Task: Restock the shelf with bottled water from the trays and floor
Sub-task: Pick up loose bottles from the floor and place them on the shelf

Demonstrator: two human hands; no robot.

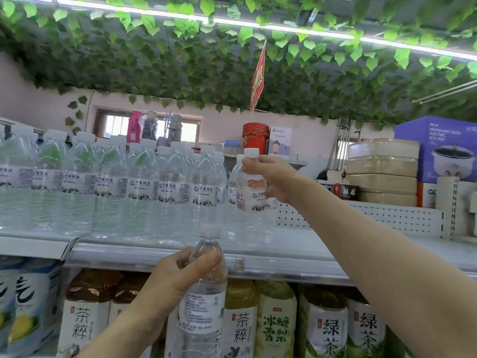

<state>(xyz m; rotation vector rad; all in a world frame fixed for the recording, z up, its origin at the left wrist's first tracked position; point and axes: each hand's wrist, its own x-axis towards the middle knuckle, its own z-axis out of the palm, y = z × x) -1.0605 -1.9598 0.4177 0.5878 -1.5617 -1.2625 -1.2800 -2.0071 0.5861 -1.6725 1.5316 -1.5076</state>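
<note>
Writing: tea bottles under the shelf read 茶粹, 冰糖雪梨, 绿茶; purple box reads ELECTRIC HOT POT. Water labels too blurred to read. Right hand fingers wrap a water bottle, upright at the right end of the row on the shelf. Left hand grips a second bottle below the shelf edge, base cut off.

1. This is a small shop. A white metal shelf with a perforated back panel carries rows of identical labelled water bottles.
2. The tier below is packed with bottled tea drinks in matching labels.
3. Housewares stand to the right: a boxed electric hot pot, stacked lidded containers and nested red buckets.
4. Plastic ivy and a red pennant hang overhead.
</note>
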